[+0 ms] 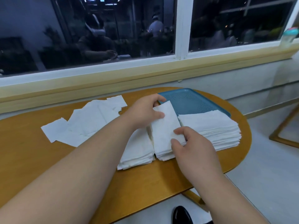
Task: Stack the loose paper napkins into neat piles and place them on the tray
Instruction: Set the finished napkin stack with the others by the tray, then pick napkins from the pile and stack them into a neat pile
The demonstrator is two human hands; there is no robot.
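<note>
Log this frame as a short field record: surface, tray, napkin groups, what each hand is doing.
surface: rounded wooden table
tray: blue perforated plastic tray, far right, bare part visible
large pile: tall white paper napkin stack, overlapping tray's near edge
narrow piles: two folded napkin stacks, centre
loose: scattered white napkins, left
left hand: pinching folded napkin
right hand: gripping its near end

Three neat piles of white folded paper napkins (pixel 161 136); one blue perforated plastic tray (pixel 192 101); several loose white napkins (pixel 87 120), count unclear.

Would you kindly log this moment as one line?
both hands on middle napkin pile | big stack partly on tray | loose napkins left
</note>
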